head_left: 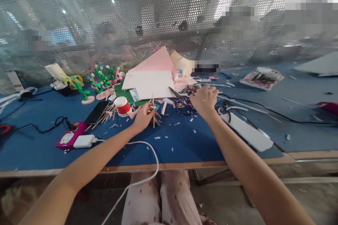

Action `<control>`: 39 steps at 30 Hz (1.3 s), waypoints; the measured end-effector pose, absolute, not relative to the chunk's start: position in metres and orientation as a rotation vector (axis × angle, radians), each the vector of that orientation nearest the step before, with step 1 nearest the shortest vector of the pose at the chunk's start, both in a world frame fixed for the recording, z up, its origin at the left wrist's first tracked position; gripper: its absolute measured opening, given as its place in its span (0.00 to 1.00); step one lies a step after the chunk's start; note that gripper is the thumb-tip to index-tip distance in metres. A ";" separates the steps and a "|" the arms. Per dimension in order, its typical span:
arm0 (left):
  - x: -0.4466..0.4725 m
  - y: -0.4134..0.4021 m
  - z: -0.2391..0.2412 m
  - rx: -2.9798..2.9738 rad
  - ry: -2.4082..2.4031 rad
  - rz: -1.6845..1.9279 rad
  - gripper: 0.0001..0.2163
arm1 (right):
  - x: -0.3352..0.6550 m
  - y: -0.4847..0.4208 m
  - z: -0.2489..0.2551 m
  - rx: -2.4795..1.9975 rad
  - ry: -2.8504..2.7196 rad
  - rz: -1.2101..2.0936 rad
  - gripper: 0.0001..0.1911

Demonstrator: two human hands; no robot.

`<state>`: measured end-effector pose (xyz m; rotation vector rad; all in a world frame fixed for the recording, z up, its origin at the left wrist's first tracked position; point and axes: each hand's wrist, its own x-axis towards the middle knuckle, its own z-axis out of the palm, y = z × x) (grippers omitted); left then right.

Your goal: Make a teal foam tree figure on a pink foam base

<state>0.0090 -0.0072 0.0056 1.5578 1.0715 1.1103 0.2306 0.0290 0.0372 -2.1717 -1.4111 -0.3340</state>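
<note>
My left hand [145,115] pinches a thin wooden stick [153,121], held nearly upright just above the blue table. Close to its fingers are a small dark green piece and a white roll [164,107]. My right hand [205,97] is over a heap of scraps, its fingers curled down; what they grip, if anything, is hidden. Scissors [175,92] lie to its left, dark blades pointing up and left. A red and white tape roll [123,107] stands left of my left hand. White sheets [150,82] and pink sheets [155,61] lie beyond both hands.
Small green and pink stick-and-paper models [101,82] stand at the back left. A dark phone [96,112], loose sticks [105,116] and a magenta power socket [70,135] with a white charger [84,141] lie left. A white cable [155,156] crosses the front edge. A white slab [248,132] lies right.
</note>
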 end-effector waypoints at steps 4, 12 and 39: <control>0.009 -0.004 0.003 1.590 1.077 1.127 0.10 | 0.256 0.044 0.028 -2.295 -1.145 -0.158 0.37; 0.005 -0.003 0.001 1.712 1.169 1.082 0.09 | 0.272 0.055 0.024 -2.311 -1.199 0.202 0.45; -0.021 0.028 -0.007 2.569 2.021 1.115 0.22 | 0.230 0.045 0.028 -1.790 -0.992 0.310 0.22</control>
